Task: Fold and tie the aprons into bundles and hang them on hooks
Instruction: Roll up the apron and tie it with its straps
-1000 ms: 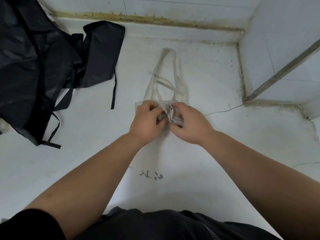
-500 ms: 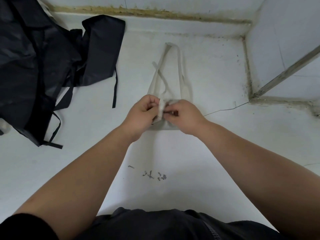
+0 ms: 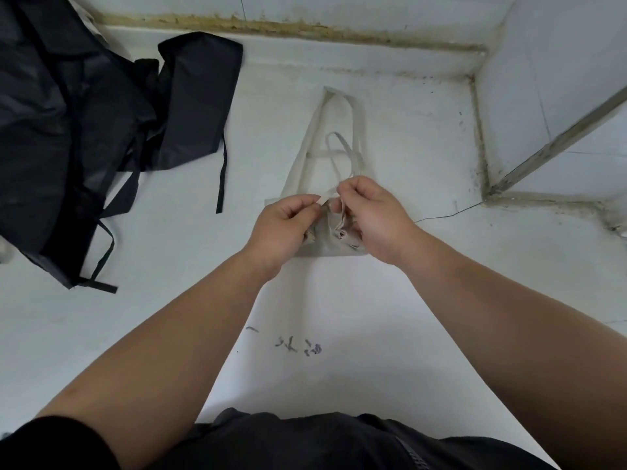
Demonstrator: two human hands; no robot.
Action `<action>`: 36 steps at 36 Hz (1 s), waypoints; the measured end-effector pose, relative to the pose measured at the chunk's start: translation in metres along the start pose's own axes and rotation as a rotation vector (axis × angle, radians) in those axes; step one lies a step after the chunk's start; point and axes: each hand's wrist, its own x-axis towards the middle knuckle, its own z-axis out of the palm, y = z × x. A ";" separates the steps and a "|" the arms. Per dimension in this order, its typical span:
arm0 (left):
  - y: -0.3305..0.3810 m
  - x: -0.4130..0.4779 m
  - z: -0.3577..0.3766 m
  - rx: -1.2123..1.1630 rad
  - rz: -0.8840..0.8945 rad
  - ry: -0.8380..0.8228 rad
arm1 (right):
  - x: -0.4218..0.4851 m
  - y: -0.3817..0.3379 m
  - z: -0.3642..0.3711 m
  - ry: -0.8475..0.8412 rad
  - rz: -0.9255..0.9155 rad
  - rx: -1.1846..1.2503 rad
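Tying in progress at the middle of the surface: pale apron folded, fingers of left hand and right hand curled, pinching its strap; knot seemingly unfinished, nothing yet hung, black aprons heaped unfolded toward the far-left corner.

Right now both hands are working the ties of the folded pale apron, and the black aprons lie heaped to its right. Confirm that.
Not quite. The head view shows the black aprons heaped to the left of the pale apron, not to its right. The rest stands: the left hand and right hand pinch its ties.
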 end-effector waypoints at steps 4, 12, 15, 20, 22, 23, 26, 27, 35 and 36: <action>0.003 -0.003 -0.005 0.039 -0.004 -0.061 | -0.002 0.003 0.006 -0.059 -0.070 -0.255; 0.003 0.002 -0.013 -0.004 -0.076 -0.036 | -0.002 0.002 0.005 -0.049 0.038 -0.225; 0.002 0.002 -0.019 -0.027 -0.083 -0.114 | -0.002 -0.002 0.000 -0.125 0.122 -0.132; -0.001 0.004 -0.026 -0.030 -0.051 -0.232 | 0.001 -0.003 -0.003 -0.201 0.095 -0.183; 0.001 0.004 -0.027 -0.049 -0.047 -0.257 | 0.001 -0.004 -0.001 -0.161 0.110 -0.208; 0.002 0.003 -0.028 -0.065 -0.048 -0.260 | 0.001 -0.004 0.000 -0.137 0.114 -0.225; -0.002 0.005 -0.028 -0.131 -0.058 -0.219 | 0.002 -0.004 -0.001 -0.142 0.112 -0.297; -0.003 0.006 -0.028 -0.150 -0.068 -0.201 | 0.002 -0.004 -0.001 -0.159 0.098 -0.327; 0.001 0.002 -0.025 -0.041 -0.051 -0.245 | 0.000 -0.007 -0.002 -0.162 0.093 -0.376; 0.001 0.002 -0.025 -0.039 -0.049 -0.243 | 0.000 -0.006 -0.003 -0.188 0.082 -0.391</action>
